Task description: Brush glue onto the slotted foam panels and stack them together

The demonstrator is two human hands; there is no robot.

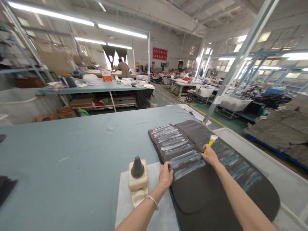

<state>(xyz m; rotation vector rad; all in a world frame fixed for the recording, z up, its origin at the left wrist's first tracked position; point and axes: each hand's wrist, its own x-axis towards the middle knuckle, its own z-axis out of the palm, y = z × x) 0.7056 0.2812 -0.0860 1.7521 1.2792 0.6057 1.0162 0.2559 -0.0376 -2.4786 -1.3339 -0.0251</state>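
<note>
A brush point(212, 140) with a yellow handle and whitened bristles is gripped in my right hand point(210, 155), above the dark sheets. My left hand point(166, 175) has its fingers curled at the left edge of the nearer stack of dark sheets point(190, 195). Wet-looking white streaks lie in rows across that stack's far part. A second stack of dark sheets point(267, 195) beside it, to the right, carries fainter bluish streaks. Left of my left hand, a cream plastic bottle point(138, 179) with a dark grey cone-shaped top stands on a white sheet point(122, 192).
A blue-green covering spans the table point(72, 157). More dark pieces point(6, 189) lie at its left edge. A white bin point(240, 141) and a metal post point(235, 69) stand on the right. Another person point(124, 69) is at a far table.
</note>
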